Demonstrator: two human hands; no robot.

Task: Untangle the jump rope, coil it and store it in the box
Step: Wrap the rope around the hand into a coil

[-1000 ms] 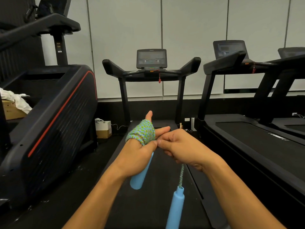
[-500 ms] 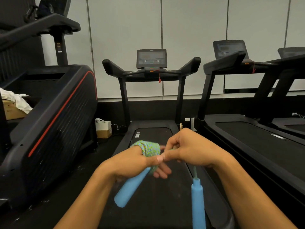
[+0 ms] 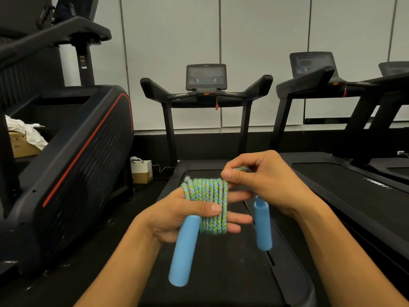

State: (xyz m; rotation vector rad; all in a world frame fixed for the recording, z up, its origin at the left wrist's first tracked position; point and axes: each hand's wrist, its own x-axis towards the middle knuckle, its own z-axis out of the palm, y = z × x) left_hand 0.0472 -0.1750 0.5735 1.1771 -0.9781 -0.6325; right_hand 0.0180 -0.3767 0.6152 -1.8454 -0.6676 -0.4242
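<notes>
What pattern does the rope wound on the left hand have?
The rope is braided in speckled green and light blue; the head view shows it.

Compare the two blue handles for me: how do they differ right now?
The left blue handle is held under the thumb of the left hand beside the coiled rope; the right blue handle hangs free below the right hand, which pinches the rope's end. The left one tilts; the right hangs nearly upright. Both are plain blue cylinders.
</notes>
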